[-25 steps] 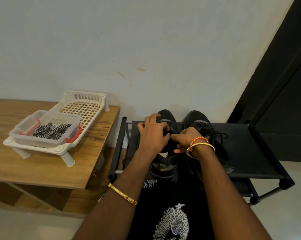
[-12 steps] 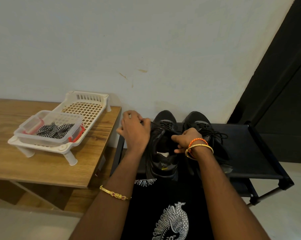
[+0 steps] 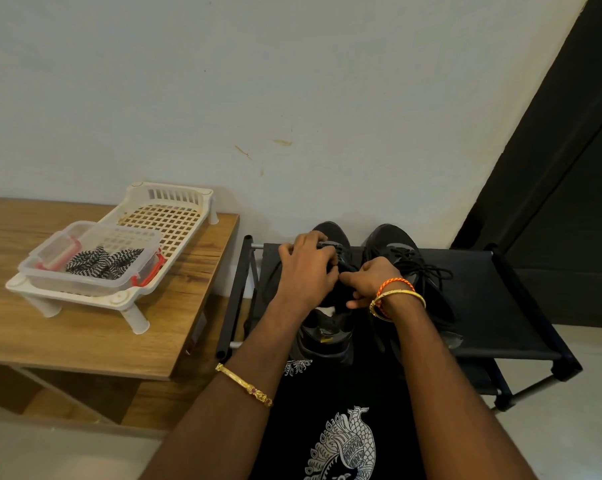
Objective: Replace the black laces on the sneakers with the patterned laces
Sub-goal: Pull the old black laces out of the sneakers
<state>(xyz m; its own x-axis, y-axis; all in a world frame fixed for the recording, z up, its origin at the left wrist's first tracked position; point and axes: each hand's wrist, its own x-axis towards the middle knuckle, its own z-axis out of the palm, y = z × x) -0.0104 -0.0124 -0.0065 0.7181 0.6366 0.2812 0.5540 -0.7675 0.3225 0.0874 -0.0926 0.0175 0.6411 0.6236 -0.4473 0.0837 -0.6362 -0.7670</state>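
Head view showed both hands on the left sneaker, which stood at the left end of the black rack. The left hand curled over its black laces; the right hand pinched them. The right sneaker stood just beside. The patterned laces lay in a clear box on the table's white tray.
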